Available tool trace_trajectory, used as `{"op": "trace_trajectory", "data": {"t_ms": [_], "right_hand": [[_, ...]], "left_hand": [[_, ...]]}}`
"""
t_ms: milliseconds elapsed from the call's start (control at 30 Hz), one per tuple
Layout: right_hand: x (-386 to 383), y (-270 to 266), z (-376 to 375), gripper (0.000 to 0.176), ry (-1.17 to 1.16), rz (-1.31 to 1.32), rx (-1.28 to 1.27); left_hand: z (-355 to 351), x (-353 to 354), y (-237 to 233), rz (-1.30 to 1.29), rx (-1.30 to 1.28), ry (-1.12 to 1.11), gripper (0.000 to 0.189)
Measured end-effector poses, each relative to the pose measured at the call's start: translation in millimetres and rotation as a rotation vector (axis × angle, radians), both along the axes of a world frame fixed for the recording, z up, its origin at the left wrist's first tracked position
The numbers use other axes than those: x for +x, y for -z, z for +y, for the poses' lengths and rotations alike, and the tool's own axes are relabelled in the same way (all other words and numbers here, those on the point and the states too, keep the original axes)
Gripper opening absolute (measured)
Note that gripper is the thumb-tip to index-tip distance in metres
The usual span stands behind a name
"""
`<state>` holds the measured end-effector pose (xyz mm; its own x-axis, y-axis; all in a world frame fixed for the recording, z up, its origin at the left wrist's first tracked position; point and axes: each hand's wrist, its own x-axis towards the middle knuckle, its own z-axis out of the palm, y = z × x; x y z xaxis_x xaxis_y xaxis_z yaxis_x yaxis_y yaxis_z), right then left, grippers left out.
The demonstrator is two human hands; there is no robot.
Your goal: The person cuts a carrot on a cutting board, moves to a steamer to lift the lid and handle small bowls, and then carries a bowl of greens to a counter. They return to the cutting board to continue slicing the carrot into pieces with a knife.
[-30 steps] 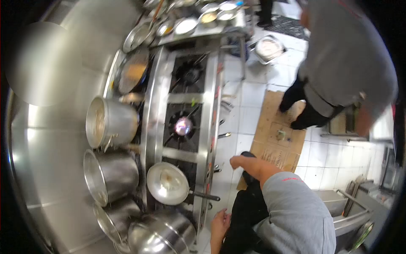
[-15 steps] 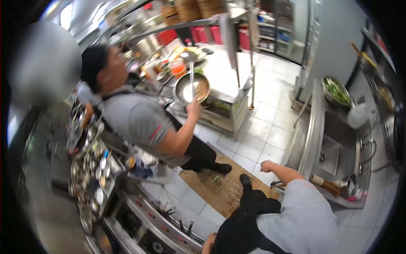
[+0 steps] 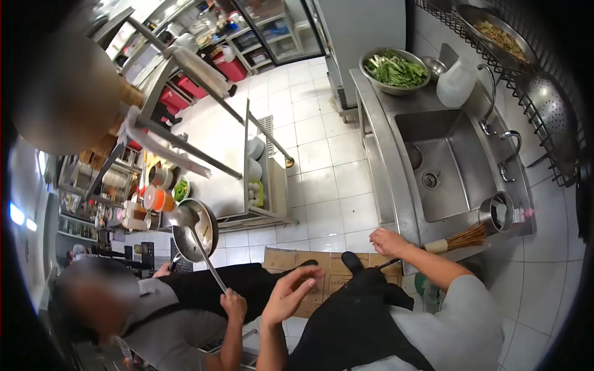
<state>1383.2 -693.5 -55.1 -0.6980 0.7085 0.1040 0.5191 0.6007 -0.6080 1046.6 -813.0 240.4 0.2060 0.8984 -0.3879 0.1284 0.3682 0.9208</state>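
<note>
The right hand point(image 3: 388, 242) sat at lower centre-right of the frame, knuckles up and fingers curled, at the near corner of the long stainless steel sink counter point(image 3: 385, 167). Whether it gripped anything could not be told. Just right of it lay a brown bamboo whisk brush with a pale handle point(image 3: 463, 237), bristles towards a round steel canister point(image 3: 497, 212) at the counter's edge. The left hand point(image 3: 291, 289) hung in the air at lower centre, fingers spread apart and holding nothing, above a flattened brown cardboard sheet point(image 3: 297, 258) on the white tiled floor.

Close to that hand on the left, a co-worker's hand point(image 3: 234, 305) clasped the thin handle of a long steel ladle point(image 3: 207, 263), whose bowl rested over a round steel wok point(image 3: 198, 238). Behind them stood a steel prep trolley point(image 3: 247, 154) crowded with tubs. At upper right, a wide steel bowl of green vegetables point(image 3: 395, 69) and a white plastic jug point(image 3: 456, 85) stood on the counter beyond the basin, with a perforated steel skimmer point(image 3: 550, 117) hanging at the far right.

The black apron hid the person's legs, apart from one black shoe point(image 3: 352, 260). The wok hid the co-worker's other hand, and the trolley tubs' contents were too small to make out.
</note>
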Motion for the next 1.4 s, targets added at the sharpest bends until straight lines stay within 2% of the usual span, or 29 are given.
{"op": "trace_trajectory", "data": {"t_ms": [33,233,300,367,433,467,500,533,567,600,667,700,733,767,800,833,867,900,933,967,1033,1100,1133,1167,1233,1267,1300,1367,1400], "right_hand": [[-4,-8,0,0.018,0.019,0.110,0.004],[-10,-31,-4,0.013,0.114,0.239,0.018],[-11,-34,-4,0.013,0.229,0.277,-0.045],[-14,-23,-3,0.013,0.254,0.270,-0.016],[-20,-10,0,0.016,0.338,0.217,-0.175],[-24,-2,6,0.019,0.366,0.272,-0.194],[-30,-2,14,0.019,0.384,0.269,-0.185],[-37,-3,25,0.020,0.413,0.232,-0.268],[-46,-3,40,0.022,0.438,0.197,-0.348],[-56,2,57,0.025,0.470,0.279,-0.414],[-74,53,96,0.026,0.431,0.313,-0.316],[-81,69,115,0.028,0.386,0.343,-0.234],[-83,68,134,0.031,0.394,0.238,-0.325],[-85,64,156,0.031,0.374,0.206,-0.297],[-83,56,180,0.032,0.361,0.173,-0.322],[-82,39,199,0.032,0.353,0.142,-0.355],[-80,23,220,0.032,0.351,0.132,-0.333],[-78,-6,244,0.033,0.434,0.135,-0.423],[-75,-26,261,0.033,0.518,0.139,-0.525],[-72,-37,278,0.033,0.516,0.129,-0.523],[-72,-51,314,0.037,0.778,0.251,-0.648],[-76,-62,349,0.034,0.805,0.221,-0.576],[-77,-65,364,0.031,0.812,0.294,-0.621],[-78,-63,383,0.029,0.816,0.365,-0.665],[-80,-55,433,0.029,0.796,0.391,-0.731],[-85,-58,458,0.029,0.740,0.378,-0.714],[-91,-64,480,0.029,0.684,0.362,-0.706],[-105,-84,545,0.032,0.624,0.385,-0.736],[-113,-84,580,0.031,0.580,0.389,-0.743]], "left_hand": [[25,4,-8,0.021,0.006,0.076,0.037],[150,48,-30,0.119,0.107,0.311,0.034],[185,55,-31,0.202,0.181,0.449,0.035],[220,52,-25,0.252,0.200,0.465,0.038],[259,42,-9,0.342,0.238,0.409,0.041],[283,31,-1,0.483,0.260,0.388,0.045],[307,21,4,0.639,0.248,0.339,0.048],[335,-7,43,0.757,0.453,0.285,0.052],[360,-22,47,0.840,0.425,0.183,0.054],[388,-49,66,0.922,0.537,0.105,0.058],[443,-101,84,0.964,0.642,-0.138,0.066],[474,-132,92,0.867,0.616,-0.327,0.068],[499,-154,76,0.850,0.574,-0.420,0.070],[518,-172,63,0.748,0.524,-0.610,0.070],[544,-200,61,0.748,0.571,-0.753,0.063],[571,-233,62,0.623,0.647,-0.850,0.053],[595,-265,64,0.375,0.731,-0.840,0.047],[616,-272,49,0.136,0.734,-0.853,0.053],[636,-269,38,0.144,0.780,-0.861,0.059],[652,-267,29,0.164,0.816,-0.870,0.065],[690,-267,24,0.196,0.771,-0.940,0.085],[731,-268,24,0.592,0.817,-1.090,0.092],[746,-264,14,0.549,0.870,-1.161,0.098],[768,-283,25,0.752,0.997,-1.228,0.092],[793,-291,13,0.145,0.871,-1.290,0.067],[819,-337,51,0.115,0.831,-1.274,0.040],[821,-332,53,0.131,0.820,-1.288,0.040],[832,-305,41,0.380,0.707,-1.309,0.040],[843,-312,67,0.557,0.782,-1.293,0.043]]}}
